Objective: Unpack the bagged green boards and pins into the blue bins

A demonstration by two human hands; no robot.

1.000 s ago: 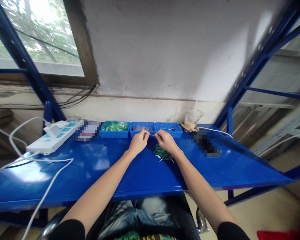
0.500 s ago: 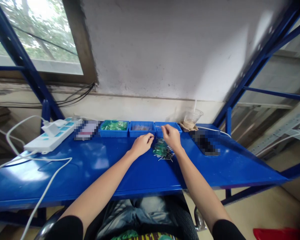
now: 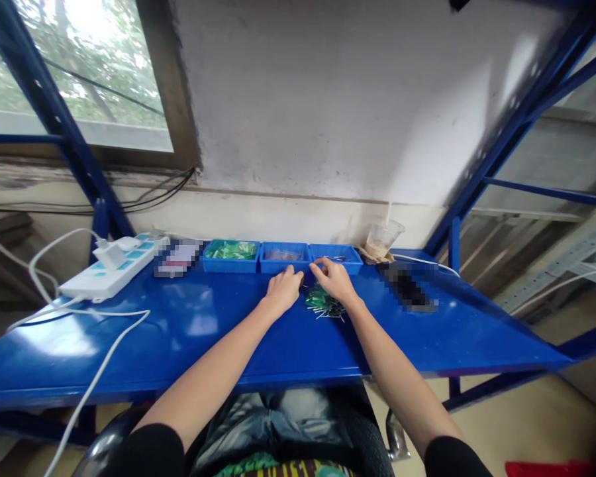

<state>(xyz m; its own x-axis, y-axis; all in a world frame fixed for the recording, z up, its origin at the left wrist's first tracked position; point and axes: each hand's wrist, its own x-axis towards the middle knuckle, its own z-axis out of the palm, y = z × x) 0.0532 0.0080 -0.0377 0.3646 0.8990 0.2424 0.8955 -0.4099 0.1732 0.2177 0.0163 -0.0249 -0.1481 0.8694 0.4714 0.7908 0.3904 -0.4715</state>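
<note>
My left hand (image 3: 284,291) is closed in front of the middle bin, and a short bit of a thin rod shows at its fingertips. Beside it, my right hand (image 3: 334,279) is bent into a pinch near the front wall of the right bin; whatever lies between its fingers is too small to make out. Partly under my right hand is a pile of green pieces with thin rods (image 3: 326,308). The blue left bin (image 3: 231,265) holds green pieces, the middle bin (image 3: 284,266) small pale parts, and the right bin (image 3: 352,267) a few thin rods.
On the left of the blue table (image 3: 203,351) lie a white power strip (image 3: 97,281) with cables and a blurred phone-like item (image 3: 177,258). A plastic cup (image 3: 383,237) stands behind on the right, near a dark blurred object (image 3: 410,288). Blue frame posts rise on both sides.
My right hand has come down and back from over the right bin, closer to my left hand. My left hand has turned slightly, knuckles up, and a thin rod now shows at its fingertips.
</note>
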